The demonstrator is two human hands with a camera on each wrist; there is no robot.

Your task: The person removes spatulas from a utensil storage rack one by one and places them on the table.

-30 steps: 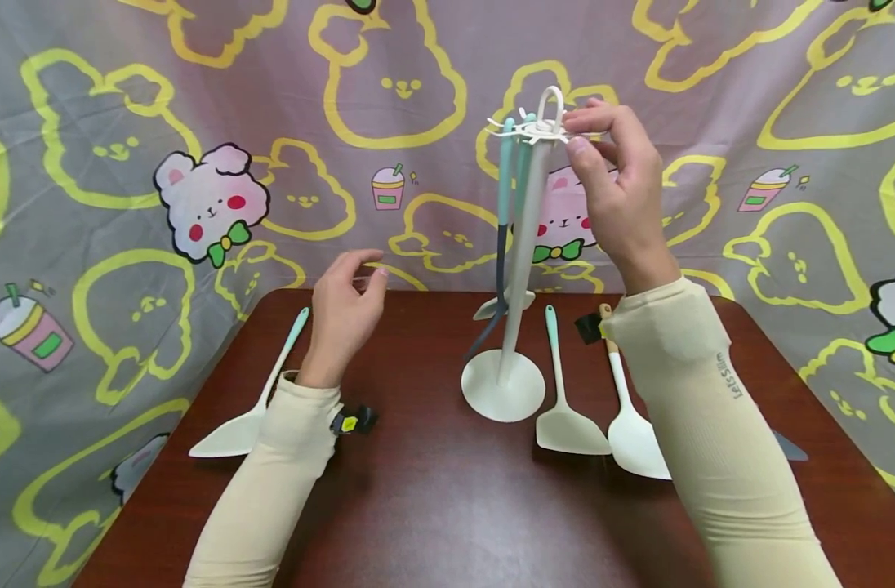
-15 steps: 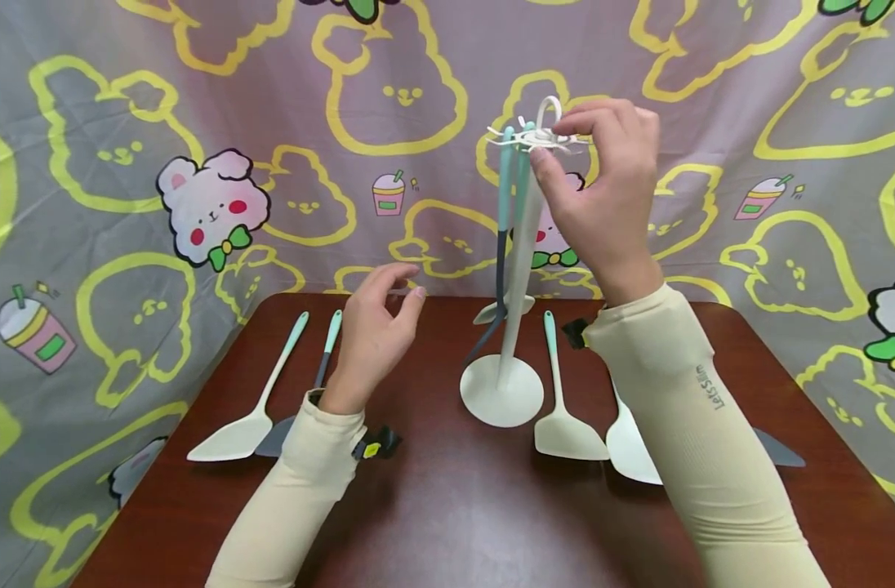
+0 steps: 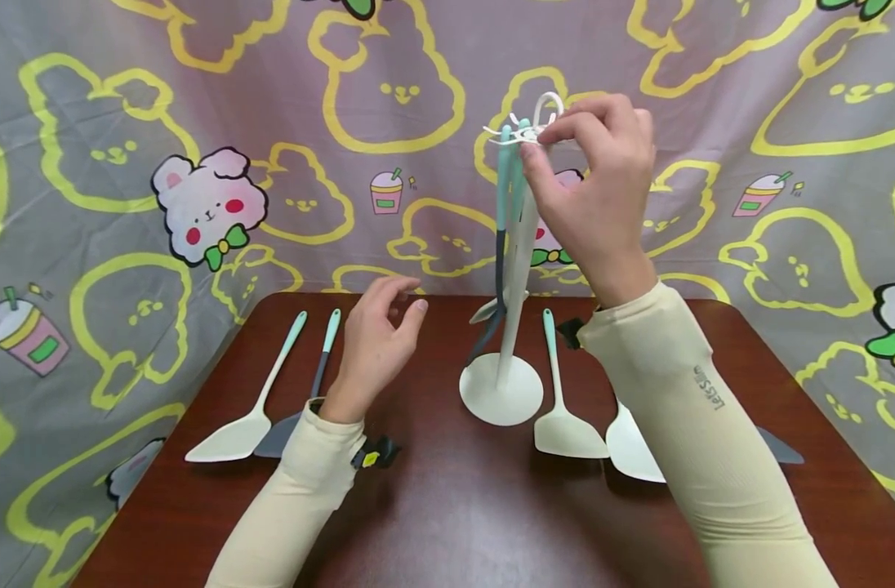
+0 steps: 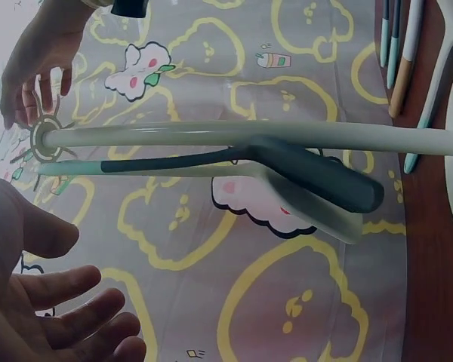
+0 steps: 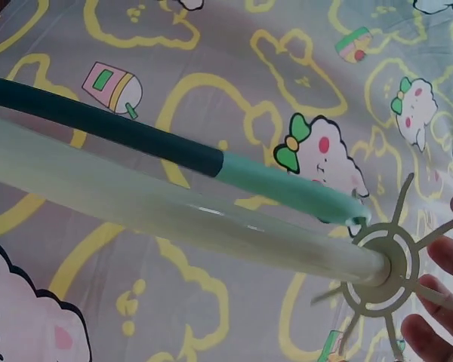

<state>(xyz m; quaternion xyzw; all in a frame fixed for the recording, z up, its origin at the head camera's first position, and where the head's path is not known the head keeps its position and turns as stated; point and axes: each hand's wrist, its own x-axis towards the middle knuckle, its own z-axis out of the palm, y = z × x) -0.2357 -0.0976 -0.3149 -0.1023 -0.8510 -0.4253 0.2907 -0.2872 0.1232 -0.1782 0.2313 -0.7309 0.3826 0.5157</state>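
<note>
A cream utensil stand (image 3: 515, 302) with a ring of hooks and a loop on top stands mid-table. My right hand (image 3: 602, 196) pinches the hook ring (image 4: 45, 139) between thumb and forefinger. Two mint-handled utensils hang on its left side: a dark grey one (image 4: 317, 173) with a flat angled head and a cream one (image 4: 328, 215) partly behind it. In the right wrist view, my fingertips (image 5: 423, 335) lie among the hooks. My left hand (image 3: 377, 343) hovers left of the stand, fingers loosely bent, holding nothing.
On the table's left lie a cream spatula (image 3: 230, 437) and a grey spatula (image 3: 278, 437). To the stand's right lie a cream spatula (image 3: 568, 433), a white spatula (image 3: 634, 449) and a grey blade (image 3: 778, 447), partly under my right arm. A patterned cloth (image 3: 418, 82) hangs behind.
My right hand has moved left onto the hook ring, and the hanging utensils have shifted slightly left. My left hand has moved right and a little down, uncovering the grey spatula.
</note>
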